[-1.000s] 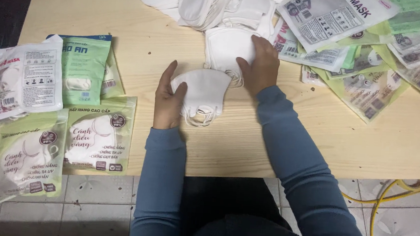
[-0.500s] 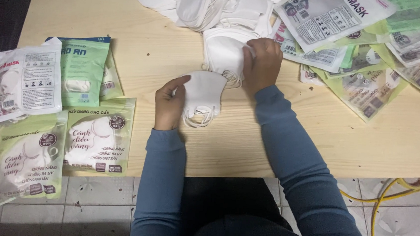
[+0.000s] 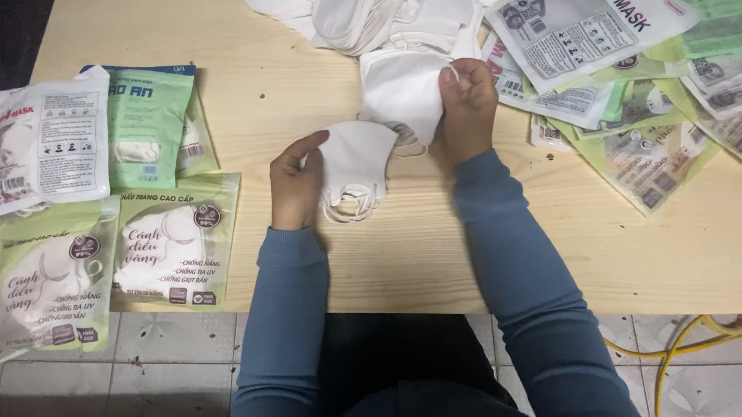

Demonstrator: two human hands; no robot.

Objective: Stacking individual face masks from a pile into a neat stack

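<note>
Right hand (image 3: 467, 111) now raised, fingers clenched on upright mask (image 3: 401, 93); left hand (image 3: 296, 186) grasping folded mask (image 3: 353, 159) (loops toward person).

Even, soft indoor light from above, moderately bright; wooden worktop (image 3: 223, 76) well lit, no hard glare on it. Faint short shadows under the hands and under the white masks (image 3: 376, 9) piled at top. Mild sheen on the plastic mask packets (image 3: 658, 89) at right and the green packets (image 3: 173, 238) at left. Top-left corner falls off to near black; tiled floor (image 3: 705, 406) dimmer than the worktop. Whites slightly washed, folds hard to read. Overall soft, compressed look; slight wide-angle stretch at edges.
</note>
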